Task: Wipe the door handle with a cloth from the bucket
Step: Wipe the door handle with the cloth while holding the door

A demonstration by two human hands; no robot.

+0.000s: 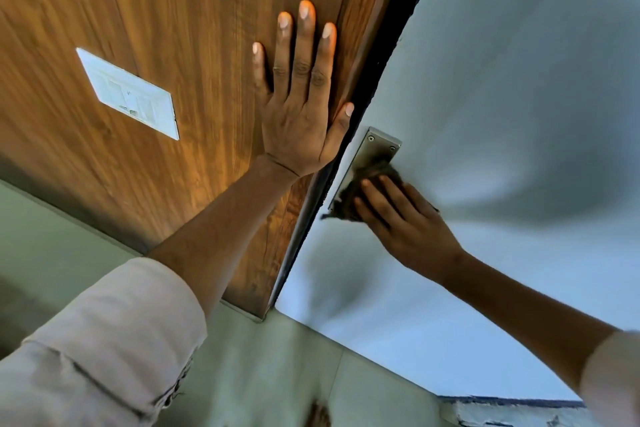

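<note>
A metal handle plate (379, 147) with screws sits on the pale blue-grey door (502, 97), close to its edge. My right hand (405, 215) presses a dark cloth (349, 191) against the lower part of that plate; the cloth and hand hide the handle itself. My left hand (299, 104) lies flat with fingers spread on the brown wood panel (156, 10) beside the door, thumb at the panel's edge. The bucket is out of view.
A white switch plate (130, 94) is mounted on the wood panel left of my left hand. A dark gap (391, 45) runs between panel and door. Pale floor tiles (277, 374) lie below, with a rough ledge (512, 412) at the lower right.
</note>
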